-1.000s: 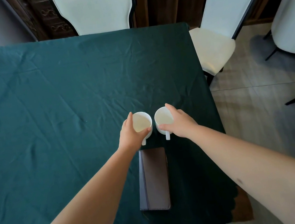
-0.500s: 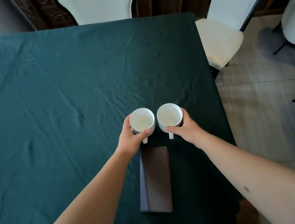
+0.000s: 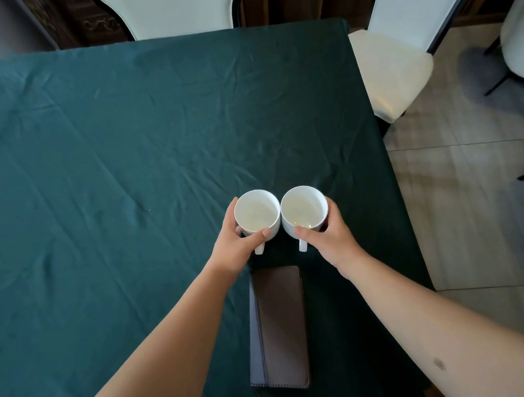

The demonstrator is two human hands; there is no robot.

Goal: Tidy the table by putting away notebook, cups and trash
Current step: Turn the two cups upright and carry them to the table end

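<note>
Two white cups stood side by side on the green tablecloth (image 3: 112,152), so close that their rims looked to be touching. The left hand (image 3: 237,245) held the left cup (image 3: 257,214), with the thumb across its near side and the fingers curled round the far left side. The right hand (image 3: 328,236) held the right cup (image 3: 304,209) the same way, thumb on the near rim and fingers wrapped round the right side. Each cup had a small handle pointing back toward the person (both handles peeked out just under the thumbs). It was hard to tell if the cups were resting on the cloth or lifted a little above it. Just behind the cups, closer to the person, a brown notebook (image 3: 282,326) lay flat and shut between the two arms, near the table's front edge. A white chair (image 3: 172,2) stood at the far side of the table, and another white chair (image 3: 394,68) stood off to the right on the floor.
</note>
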